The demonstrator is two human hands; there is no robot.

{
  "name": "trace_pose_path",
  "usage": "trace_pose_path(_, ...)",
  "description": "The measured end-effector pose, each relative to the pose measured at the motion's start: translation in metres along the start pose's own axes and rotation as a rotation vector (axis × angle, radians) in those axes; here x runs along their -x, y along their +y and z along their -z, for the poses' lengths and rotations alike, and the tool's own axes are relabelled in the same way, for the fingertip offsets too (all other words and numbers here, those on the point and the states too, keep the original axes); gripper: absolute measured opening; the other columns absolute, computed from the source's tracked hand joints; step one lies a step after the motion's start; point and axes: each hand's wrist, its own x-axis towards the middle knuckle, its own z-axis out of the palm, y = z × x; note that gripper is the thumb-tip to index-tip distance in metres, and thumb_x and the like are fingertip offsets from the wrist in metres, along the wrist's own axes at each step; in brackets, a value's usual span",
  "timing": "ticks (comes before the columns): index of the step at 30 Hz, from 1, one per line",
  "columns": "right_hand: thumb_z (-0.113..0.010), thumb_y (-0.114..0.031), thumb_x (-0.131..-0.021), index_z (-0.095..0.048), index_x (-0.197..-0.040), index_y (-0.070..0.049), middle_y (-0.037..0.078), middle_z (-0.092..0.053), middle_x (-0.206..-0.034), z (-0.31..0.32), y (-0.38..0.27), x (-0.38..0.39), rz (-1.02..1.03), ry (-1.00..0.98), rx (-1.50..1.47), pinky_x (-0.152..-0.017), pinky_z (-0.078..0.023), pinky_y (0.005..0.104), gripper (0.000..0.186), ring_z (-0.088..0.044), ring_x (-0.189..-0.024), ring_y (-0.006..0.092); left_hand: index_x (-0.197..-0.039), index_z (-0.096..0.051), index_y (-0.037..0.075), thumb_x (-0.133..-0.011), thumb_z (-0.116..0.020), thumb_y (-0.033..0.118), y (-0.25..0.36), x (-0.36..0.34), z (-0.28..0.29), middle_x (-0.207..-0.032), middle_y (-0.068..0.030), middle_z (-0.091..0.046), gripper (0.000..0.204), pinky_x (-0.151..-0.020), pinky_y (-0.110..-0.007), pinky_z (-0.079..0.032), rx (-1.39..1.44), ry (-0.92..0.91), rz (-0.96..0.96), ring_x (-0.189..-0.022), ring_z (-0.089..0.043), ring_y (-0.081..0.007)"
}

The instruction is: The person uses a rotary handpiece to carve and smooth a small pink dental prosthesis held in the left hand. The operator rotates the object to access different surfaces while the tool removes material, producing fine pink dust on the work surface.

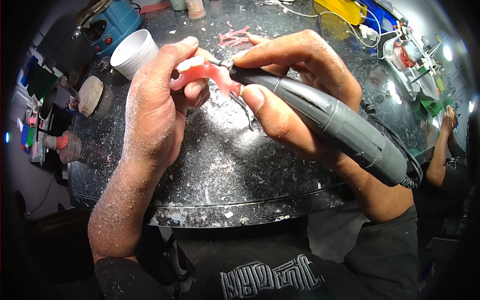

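A partial denture, a curved pink base with white teeth along one side, is pinched by my left hand, its fingers closed around one end. My right hand grips a thick black rotary handpiece between the thumb and fingers. The handpiece's front end is at the denture's free end, close to my right thumb; whether its bit touches the pink base I cannot tell. Pale dust coats my left hand and forearm. Under the denture, a thin dark tool lies on the table, partly hidden.
Dust and shavings cover the dark speckled table. A white tub, a round plaster piece and a blue machine stand left. Pink branching scraps lie behind my hands. The handpiece's cord trails right, where another person's arm shows.
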Motion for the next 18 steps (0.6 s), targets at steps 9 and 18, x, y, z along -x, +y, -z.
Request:
trace_pose_path(9,-0.071,-0.007,-0.084,-0.063,-0.111,0.002,0.011,-0.068,-0.105,0.001,-0.003,-0.002,-0.015,-0.031,-0.035,-0.089,-0.051,0.0304,0.030,-0.066,-0.094,0.0158,-0.091,-0.064,0.002,-0.098,-0.057,0.029,-0.001,0.001,-0.010,-0.076,-0.0015,-0.062,0.029,-0.058,-0.021,-0.035,-0.065,0.143,-0.042,-0.059,-0.046,-0.0044)
trace_pose_path(18,-0.073,-0.008,-0.082,-0.066,-0.110,0.001,0.010,-0.069,-0.102,0.003,0.001,-0.003,0.034,-0.067,0.013,-0.102,-0.047,0.0371,0.030,-0.066,-0.090,0.0150,-0.088,-0.063,0.003,-0.098,-0.057,0.031,0.003,0.003,-0.010,-0.073,-0.0012,-0.060,0.031,-0.057,-0.023,-0.036,-0.040,0.105,-0.012,-0.058,-0.049,-0.0056)
